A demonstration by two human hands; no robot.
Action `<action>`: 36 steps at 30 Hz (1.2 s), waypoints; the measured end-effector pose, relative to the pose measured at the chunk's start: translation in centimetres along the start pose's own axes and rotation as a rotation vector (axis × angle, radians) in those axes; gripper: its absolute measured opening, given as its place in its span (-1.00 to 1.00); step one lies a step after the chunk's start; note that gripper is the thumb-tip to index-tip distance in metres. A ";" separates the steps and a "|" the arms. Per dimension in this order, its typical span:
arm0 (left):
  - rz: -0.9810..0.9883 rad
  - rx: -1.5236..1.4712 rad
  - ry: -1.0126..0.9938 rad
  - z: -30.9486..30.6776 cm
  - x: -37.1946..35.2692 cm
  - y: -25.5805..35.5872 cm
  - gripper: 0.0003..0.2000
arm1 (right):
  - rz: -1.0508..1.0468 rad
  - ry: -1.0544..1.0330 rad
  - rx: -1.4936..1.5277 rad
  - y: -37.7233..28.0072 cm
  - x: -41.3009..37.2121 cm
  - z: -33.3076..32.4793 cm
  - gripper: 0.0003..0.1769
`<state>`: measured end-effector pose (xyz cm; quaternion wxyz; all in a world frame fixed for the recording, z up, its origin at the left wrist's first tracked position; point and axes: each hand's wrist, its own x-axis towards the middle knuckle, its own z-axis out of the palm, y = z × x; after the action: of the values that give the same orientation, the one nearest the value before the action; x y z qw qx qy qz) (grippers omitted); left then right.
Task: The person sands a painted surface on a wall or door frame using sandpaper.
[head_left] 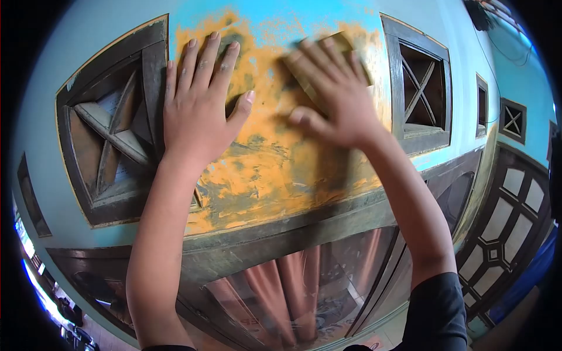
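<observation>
While my left hand (pixel 199 111) appears to rest open on the patchy orange wall (pixel 266 167), my right, blurred hand (pixel 348 108), well apart from it, spreads flat over an abrasive-looking sheet (pixel 345 42) against that surface. Wooden frames (pixel 154 82) flank both. Risks, I judge: uneven pressure gouging the coating; rightward drift scuffing wood.

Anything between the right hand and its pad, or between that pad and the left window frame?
Nothing visible separates the right hand from the pad. The left hand, spread against the orange-patched wall, stands between the pad and the left window frame.
</observation>
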<state>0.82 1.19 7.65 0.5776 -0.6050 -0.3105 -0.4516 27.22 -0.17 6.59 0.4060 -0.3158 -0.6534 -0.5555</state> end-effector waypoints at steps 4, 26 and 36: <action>0.016 -0.006 -0.014 0.1 0.4 -0.2 -0.31 | -0.106 -0.051 0.065 0.4 0.2 -0.5 -0.06; 0.011 0.058 0.114 2.9 6.1 -1.5 -0.45 | -0.024 0.136 -0.053 2.5 4.9 0.9 -0.18; -0.094 -0.009 0.140 3.4 5.9 -2.2 -0.46 | -0.068 0.126 -0.040 0.6 4.7 1.3 -0.18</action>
<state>1.88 3.99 14.18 0.5733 -0.5594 -0.2955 -0.5207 25.31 1.07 10.91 0.4210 -0.2659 -0.6257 -0.6004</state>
